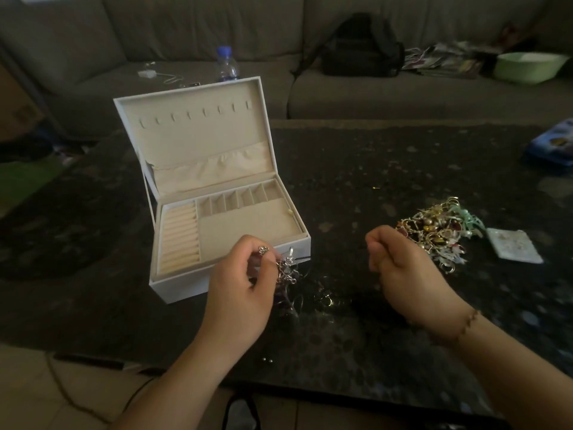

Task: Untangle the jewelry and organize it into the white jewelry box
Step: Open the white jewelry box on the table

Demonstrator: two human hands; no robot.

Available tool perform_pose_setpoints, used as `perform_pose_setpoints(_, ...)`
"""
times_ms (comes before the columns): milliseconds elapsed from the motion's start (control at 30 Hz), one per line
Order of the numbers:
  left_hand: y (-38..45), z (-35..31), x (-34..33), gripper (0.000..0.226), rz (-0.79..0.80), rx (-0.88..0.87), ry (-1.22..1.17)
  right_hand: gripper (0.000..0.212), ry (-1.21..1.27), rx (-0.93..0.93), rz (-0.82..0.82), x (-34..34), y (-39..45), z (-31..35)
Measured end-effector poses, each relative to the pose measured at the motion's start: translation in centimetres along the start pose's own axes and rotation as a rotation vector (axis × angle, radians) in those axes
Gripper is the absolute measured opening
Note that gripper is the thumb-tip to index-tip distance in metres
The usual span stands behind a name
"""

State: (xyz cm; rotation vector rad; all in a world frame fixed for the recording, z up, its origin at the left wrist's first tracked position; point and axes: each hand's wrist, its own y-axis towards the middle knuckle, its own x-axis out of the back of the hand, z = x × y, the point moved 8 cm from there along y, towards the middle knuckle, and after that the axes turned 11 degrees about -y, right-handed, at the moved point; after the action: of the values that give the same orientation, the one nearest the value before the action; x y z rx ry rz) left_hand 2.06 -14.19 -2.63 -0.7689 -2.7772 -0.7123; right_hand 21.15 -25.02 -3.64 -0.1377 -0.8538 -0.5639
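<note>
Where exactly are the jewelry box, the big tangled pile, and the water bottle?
white jewelry box (235,273): head view, front wall.
jewelry pile (434,232): head view, middle of the tangle.
water bottle (227,66): head view, clear body below the blue cap.

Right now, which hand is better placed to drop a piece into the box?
Left, probably. The left hand already pinches a silver tangle right at the front edge of the open box. The right hand is curled, seems to hold nothing, and sits farther off, beside the pile.
</note>
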Motion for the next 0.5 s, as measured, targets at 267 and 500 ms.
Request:
perform_pose_setpoints(267,0.4,1.1,1.6,0.023,-0.249,0.129,-0.287,0.023,-0.189,-0.158,0.134,-0.5,0.0,-1.6)
perform_pose_setpoints(500,0.3,1.7,3.6,0.029,-0.457,0.138,-0.447,0.022,-0.412,-0.220,0.115,0.9,0.1,-1.8)
